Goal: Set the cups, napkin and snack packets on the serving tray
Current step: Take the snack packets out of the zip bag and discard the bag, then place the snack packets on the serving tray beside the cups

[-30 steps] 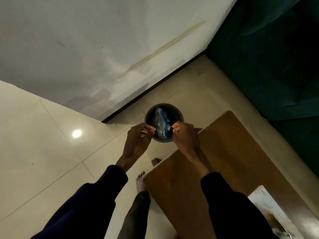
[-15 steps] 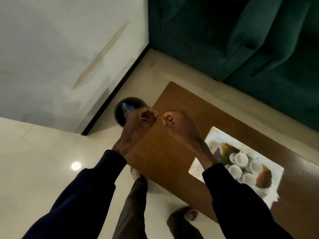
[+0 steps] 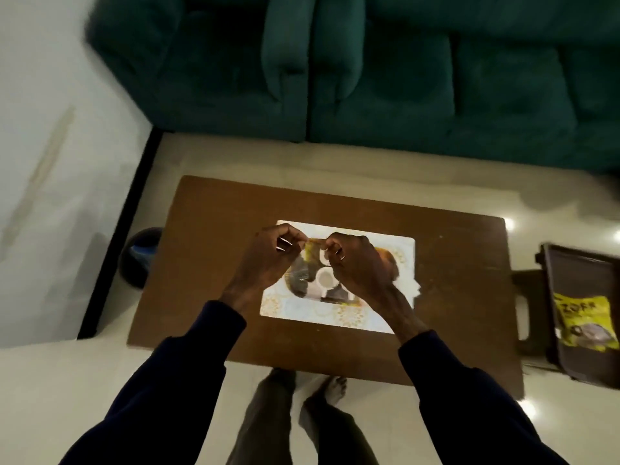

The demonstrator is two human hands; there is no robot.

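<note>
A white serving tray (image 3: 335, 315) with a gold pattern lies on the middle of the brown table (image 3: 208, 263). On it stand white cups (image 3: 324, 280), a dark snack packet (image 3: 297, 280) to their left and something orange (image 3: 389, 260) at the right. My left hand (image 3: 268, 263) and my right hand (image 3: 359, 266) hover close together over the tray. Both have their fingers curled in, and I see nothing held in them. They hide part of the tray's contents. A white corner, maybe the napkin (image 3: 415, 286), pokes out at the tray's right edge.
A dark round bin (image 3: 139, 256) stands on the floor by the table's left end, near the wall. At the right, a dark stool carries a dark tray (image 3: 570, 290) with a yellow packet (image 3: 583, 317). A green sofa (image 3: 369, 78) runs behind the table.
My view has swung right from the bin to the table. Both hands have moved from over the bin to above the serving tray, still curled.
</note>
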